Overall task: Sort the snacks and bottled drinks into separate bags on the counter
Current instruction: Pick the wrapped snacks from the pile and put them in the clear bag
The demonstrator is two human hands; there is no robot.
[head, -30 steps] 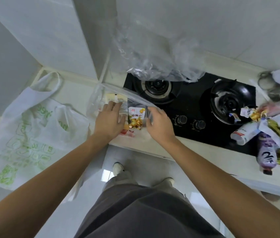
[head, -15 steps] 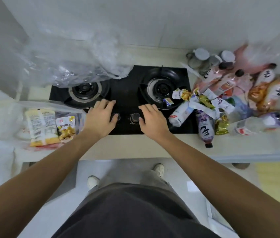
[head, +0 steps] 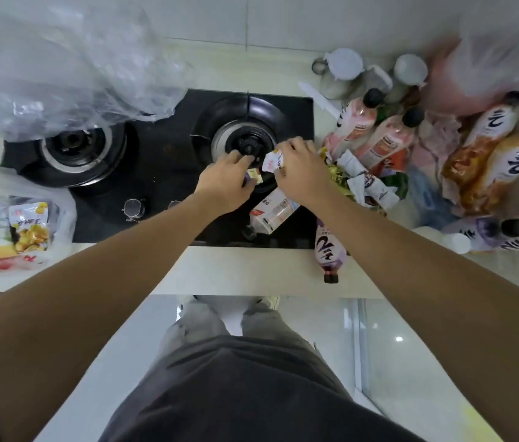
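Crinkled foil and thin film make up the small snack packets; judged from their look, they are light, soft and somewhat slippery, so a pinch at a corner or sealed edge should hold them best. Head view, with the right burner [head: 245,145] as landmark: both hands work at its near edge. The right hand [head: 299,173] has its fingers curled around a small white packet [head: 273,159], pinching it just right of the burner centre. The left hand [head: 224,180] has its fingers bent down onto a small yellow-and-white packet [head: 254,177] lying on the burner's near rim; whether it has closed on the packet cannot be told. A white carton-like pack [head: 272,212] lies just nearer than the burner. More loose wrappers [head: 366,183] and the bottled drinks [head: 389,138] are heaped to its right. The clear bag of snacks [head: 25,221] lies well to its left, past the other burner.
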